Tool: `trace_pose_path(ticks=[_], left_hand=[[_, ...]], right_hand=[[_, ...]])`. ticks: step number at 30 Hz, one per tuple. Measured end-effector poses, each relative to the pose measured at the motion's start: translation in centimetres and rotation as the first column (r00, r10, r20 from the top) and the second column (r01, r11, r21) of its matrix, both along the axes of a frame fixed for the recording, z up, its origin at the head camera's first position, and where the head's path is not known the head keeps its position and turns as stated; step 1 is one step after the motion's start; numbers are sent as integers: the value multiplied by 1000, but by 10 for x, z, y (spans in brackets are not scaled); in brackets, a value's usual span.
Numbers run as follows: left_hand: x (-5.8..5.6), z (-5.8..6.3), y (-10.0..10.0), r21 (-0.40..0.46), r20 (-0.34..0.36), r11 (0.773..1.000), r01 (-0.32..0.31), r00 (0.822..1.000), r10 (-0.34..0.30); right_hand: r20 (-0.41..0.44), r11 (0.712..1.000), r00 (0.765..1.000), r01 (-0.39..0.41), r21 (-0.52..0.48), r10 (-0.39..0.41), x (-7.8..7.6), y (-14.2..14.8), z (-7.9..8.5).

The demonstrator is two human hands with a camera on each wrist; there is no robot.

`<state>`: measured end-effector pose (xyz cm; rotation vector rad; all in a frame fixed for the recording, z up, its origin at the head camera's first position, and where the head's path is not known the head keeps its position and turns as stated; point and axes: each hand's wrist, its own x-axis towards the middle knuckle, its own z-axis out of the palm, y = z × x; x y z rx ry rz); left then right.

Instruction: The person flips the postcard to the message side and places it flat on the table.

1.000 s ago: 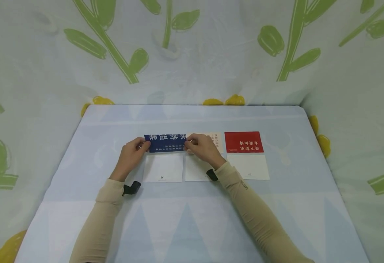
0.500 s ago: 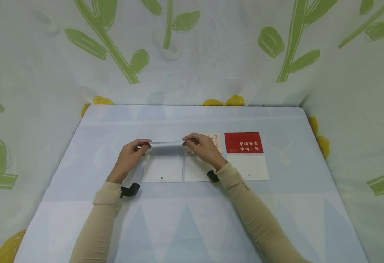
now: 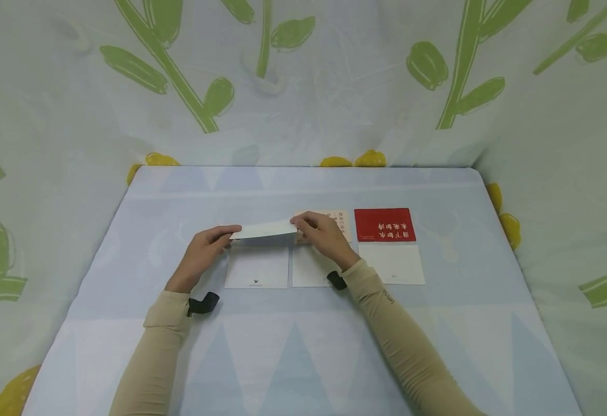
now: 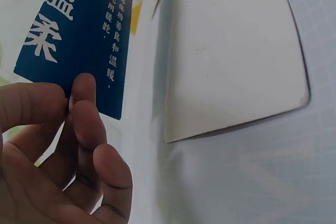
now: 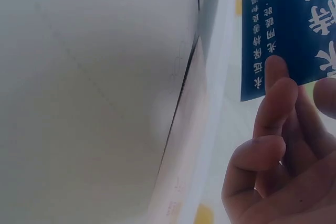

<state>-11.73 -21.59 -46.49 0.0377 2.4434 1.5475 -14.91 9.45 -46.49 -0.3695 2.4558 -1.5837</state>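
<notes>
A card (image 3: 263, 229) hangs between both hands above the table, its white face upward in the head view. In the left wrist view the same card shows its dark blue face (image 4: 86, 35) with white characters. My left hand (image 3: 197, 257) pinches one short end between thumb and fingers. The opposite end is pinched by my right hand (image 3: 326, 238), as the right wrist view also shows with the blue face (image 5: 286, 30). Just below the held card lies a white card (image 3: 256, 268) with a small dark mark. Part of a cream card (image 3: 342, 224) is hidden behind my right hand.
A red card (image 3: 385, 225) with white characters lies at the right of the back row. In front of it is a white card (image 3: 391, 264). Another white card (image 3: 308, 270) lies partly under my right wrist. The patterned tablecloth (image 3: 293, 358) spreads around them.
The card has turned over in my hands: its blue face was up, then it stood nearly edge-on, and now its white face shows. My left hand has moved slightly down.
</notes>
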Motion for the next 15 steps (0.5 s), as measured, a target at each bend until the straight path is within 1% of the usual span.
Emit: trace_pose_path(ticks=[5,10,12,15], left_hand=[[-1,2,1,-12,-20,1000,-17,1000,17],[-1,4,5,-23,-32,999,-37,999,36],[-1,3,6,-63,-57,997,-36,998,32],[0,2,8,-151,-128,988,-30,992,10]], right_hand=[[-26,1000,999,-22,15,22,1,3,2],[-32,999,999,-34,26,34,1,4,2],[-27,999,999,-34,32,35,1,4,1],[-26,998,999,-27,55,29,1,4,1]])
